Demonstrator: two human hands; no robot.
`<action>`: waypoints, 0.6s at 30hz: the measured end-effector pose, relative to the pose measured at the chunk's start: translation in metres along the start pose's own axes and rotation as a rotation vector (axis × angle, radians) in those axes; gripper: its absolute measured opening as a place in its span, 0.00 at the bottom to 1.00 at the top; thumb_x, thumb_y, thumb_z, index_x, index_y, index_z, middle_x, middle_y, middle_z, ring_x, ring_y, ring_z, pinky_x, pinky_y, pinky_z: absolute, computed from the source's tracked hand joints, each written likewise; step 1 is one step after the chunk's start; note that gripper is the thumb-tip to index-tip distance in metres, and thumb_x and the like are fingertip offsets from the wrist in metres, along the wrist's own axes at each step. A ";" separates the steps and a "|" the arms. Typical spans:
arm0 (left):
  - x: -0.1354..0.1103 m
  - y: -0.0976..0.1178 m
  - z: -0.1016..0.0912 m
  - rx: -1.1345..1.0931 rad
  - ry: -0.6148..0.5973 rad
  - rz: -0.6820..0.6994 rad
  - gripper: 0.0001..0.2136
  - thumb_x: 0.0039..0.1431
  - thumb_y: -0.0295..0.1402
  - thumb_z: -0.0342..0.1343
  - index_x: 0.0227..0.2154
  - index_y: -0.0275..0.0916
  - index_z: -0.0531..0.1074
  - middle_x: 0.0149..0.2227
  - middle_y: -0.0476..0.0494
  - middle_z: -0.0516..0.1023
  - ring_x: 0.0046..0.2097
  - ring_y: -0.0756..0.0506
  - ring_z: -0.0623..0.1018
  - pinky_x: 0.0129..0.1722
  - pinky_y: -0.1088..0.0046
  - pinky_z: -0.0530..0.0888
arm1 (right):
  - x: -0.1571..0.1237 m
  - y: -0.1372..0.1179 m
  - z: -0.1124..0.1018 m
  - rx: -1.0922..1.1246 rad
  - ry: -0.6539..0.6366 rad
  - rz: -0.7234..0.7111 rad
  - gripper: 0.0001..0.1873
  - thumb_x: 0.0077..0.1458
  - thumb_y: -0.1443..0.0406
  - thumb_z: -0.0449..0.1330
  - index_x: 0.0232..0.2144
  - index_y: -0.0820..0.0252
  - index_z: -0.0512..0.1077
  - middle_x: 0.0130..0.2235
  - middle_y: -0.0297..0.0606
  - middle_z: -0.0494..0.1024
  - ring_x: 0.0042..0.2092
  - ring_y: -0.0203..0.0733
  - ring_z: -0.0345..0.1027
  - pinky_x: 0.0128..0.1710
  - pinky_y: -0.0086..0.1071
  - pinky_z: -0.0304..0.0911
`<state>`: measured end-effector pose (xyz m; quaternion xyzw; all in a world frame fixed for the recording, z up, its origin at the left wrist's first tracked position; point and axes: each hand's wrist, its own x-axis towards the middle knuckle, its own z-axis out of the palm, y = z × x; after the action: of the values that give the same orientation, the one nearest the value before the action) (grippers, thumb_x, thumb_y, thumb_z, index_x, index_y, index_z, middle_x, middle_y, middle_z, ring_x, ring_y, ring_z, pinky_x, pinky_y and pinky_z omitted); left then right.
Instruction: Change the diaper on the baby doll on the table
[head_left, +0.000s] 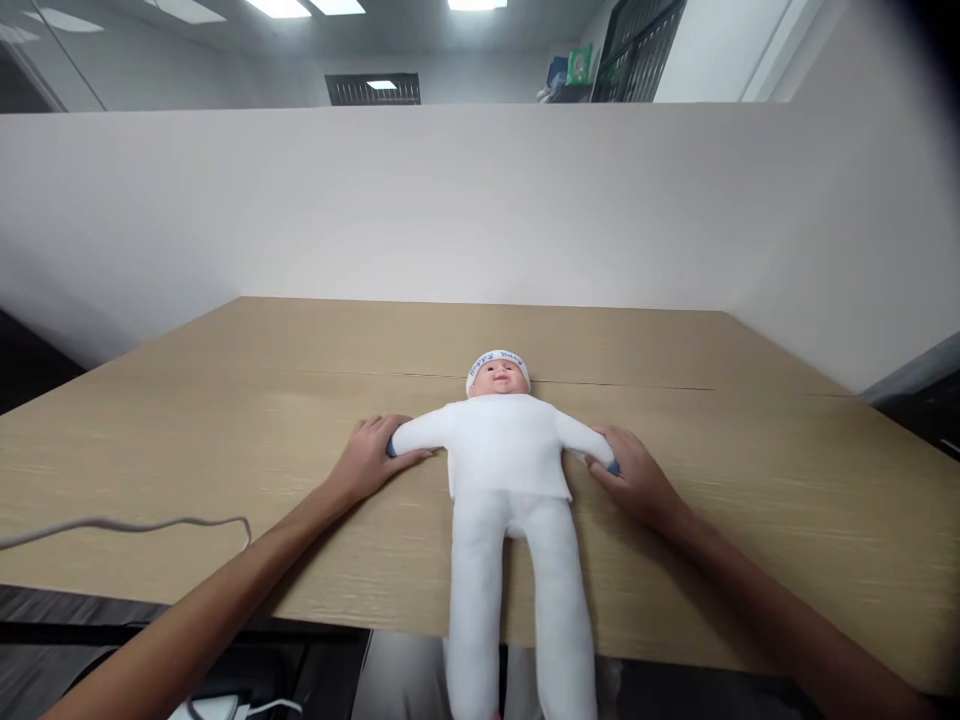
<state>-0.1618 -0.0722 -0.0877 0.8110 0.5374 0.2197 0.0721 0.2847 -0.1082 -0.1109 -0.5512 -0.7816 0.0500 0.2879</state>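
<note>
A doll (504,445) in a white long-sleeved top and white trousers lies face up on the wooden table (360,340). Its head points away from me, and its legs hang past the near edge over my lap. Around the head runs a white headband (498,356) with blue lettering. My left hand (375,455) is closed round the end of the doll's arm on the left, where a bit of blue cuff shows. On the other side, my right hand (628,472) grips the other sleeve end, also blue at the cuff. Both doll arms are stretched outward.
A grey cable (127,524) lies across the table at the left. White partition walls (480,200) enclose the back and sides. Below the near edge, a white device (214,709) with a cable sits at the lower left.
</note>
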 end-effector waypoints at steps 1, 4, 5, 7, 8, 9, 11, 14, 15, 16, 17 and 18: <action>0.009 -0.003 0.001 0.001 0.014 0.003 0.27 0.62 0.59 0.58 0.50 0.40 0.74 0.46 0.39 0.82 0.48 0.35 0.77 0.52 0.58 0.68 | 0.009 0.004 0.004 -0.014 0.012 0.001 0.18 0.61 0.58 0.55 0.50 0.59 0.71 0.47 0.47 0.79 0.48 0.56 0.71 0.50 0.48 0.66; 0.034 -0.009 0.005 0.000 0.069 -0.016 0.27 0.62 0.58 0.58 0.50 0.40 0.74 0.47 0.39 0.81 0.48 0.35 0.77 0.53 0.58 0.67 | 0.034 0.016 0.016 -0.050 0.059 -0.006 0.19 0.60 0.60 0.55 0.50 0.61 0.71 0.47 0.48 0.79 0.48 0.56 0.71 0.51 0.48 0.65; 0.042 -0.010 0.007 -0.003 0.089 -0.029 0.27 0.62 0.58 0.59 0.51 0.39 0.73 0.48 0.38 0.81 0.49 0.35 0.76 0.54 0.58 0.67 | 0.042 0.019 0.019 -0.065 0.074 -0.007 0.19 0.59 0.60 0.54 0.51 0.62 0.71 0.47 0.49 0.79 0.48 0.56 0.71 0.51 0.48 0.65; 0.056 -0.013 0.010 -0.016 0.131 -0.054 0.27 0.62 0.57 0.59 0.52 0.40 0.73 0.50 0.38 0.81 0.51 0.34 0.76 0.56 0.57 0.66 | 0.056 0.025 0.025 -0.110 0.100 -0.001 0.20 0.59 0.61 0.54 0.51 0.64 0.71 0.48 0.50 0.79 0.48 0.57 0.71 0.51 0.48 0.64; 0.062 -0.015 0.013 -0.030 0.156 -0.063 0.27 0.62 0.57 0.60 0.53 0.40 0.72 0.51 0.38 0.80 0.52 0.34 0.75 0.57 0.57 0.66 | 0.063 0.027 0.028 -0.136 0.112 0.006 0.20 0.59 0.61 0.54 0.51 0.64 0.71 0.48 0.50 0.79 0.48 0.57 0.71 0.51 0.48 0.64; 0.069 -0.018 0.015 -0.049 0.183 -0.066 0.28 0.62 0.56 0.60 0.54 0.40 0.71 0.51 0.38 0.79 0.53 0.35 0.75 0.57 0.57 0.66 | 0.070 0.029 0.030 -0.159 0.127 0.014 0.21 0.60 0.60 0.54 0.52 0.64 0.72 0.48 0.50 0.79 0.49 0.58 0.70 0.51 0.48 0.63; 0.082 -0.026 0.021 -0.091 0.245 -0.051 0.28 0.63 0.55 0.60 0.56 0.38 0.69 0.53 0.36 0.77 0.54 0.36 0.74 0.56 0.58 0.68 | 0.083 0.033 0.035 -0.195 0.165 0.029 0.21 0.60 0.59 0.55 0.52 0.64 0.72 0.49 0.51 0.79 0.49 0.58 0.70 0.51 0.47 0.62; 0.103 -0.042 0.032 -0.118 0.334 0.003 0.25 0.64 0.49 0.61 0.55 0.37 0.67 0.54 0.34 0.74 0.54 0.37 0.74 0.55 0.60 0.70 | 0.102 0.038 0.041 -0.236 0.239 0.051 0.22 0.59 0.59 0.57 0.53 0.64 0.72 0.49 0.51 0.79 0.49 0.58 0.70 0.50 0.47 0.62; 0.110 -0.047 0.036 -0.114 0.354 0.018 0.24 0.64 0.48 0.61 0.54 0.37 0.68 0.53 0.34 0.74 0.54 0.37 0.73 0.55 0.59 0.71 | 0.107 0.039 0.042 -0.251 0.260 0.053 0.22 0.59 0.59 0.57 0.53 0.64 0.72 0.48 0.51 0.79 0.48 0.58 0.70 0.49 0.47 0.62; 0.117 -0.052 0.040 -0.105 0.368 0.029 0.23 0.64 0.46 0.61 0.54 0.37 0.68 0.53 0.34 0.74 0.54 0.36 0.73 0.55 0.59 0.71 | 0.113 0.041 0.043 -0.263 0.276 0.052 0.22 0.58 0.59 0.58 0.53 0.63 0.72 0.48 0.51 0.79 0.48 0.58 0.70 0.49 0.46 0.62; 0.124 -0.057 0.043 -0.095 0.377 0.036 0.22 0.63 0.45 0.61 0.54 0.38 0.68 0.53 0.34 0.74 0.54 0.36 0.73 0.56 0.57 0.71 | 0.118 0.044 0.044 -0.272 0.289 0.050 0.22 0.59 0.59 0.58 0.53 0.63 0.72 0.48 0.51 0.79 0.48 0.59 0.70 0.49 0.46 0.62; 0.130 -0.061 0.046 -0.082 0.381 0.039 0.22 0.64 0.44 0.61 0.54 0.38 0.68 0.52 0.34 0.74 0.54 0.35 0.73 0.56 0.56 0.71 | 0.123 0.047 0.045 -0.275 0.297 0.047 0.22 0.60 0.58 0.58 0.53 0.62 0.72 0.48 0.51 0.79 0.48 0.59 0.70 0.49 0.47 0.62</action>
<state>-0.1505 0.0757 -0.1135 0.7614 0.5160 0.3924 -0.0023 0.2735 0.0297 -0.1179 -0.6046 -0.7170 -0.1323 0.3207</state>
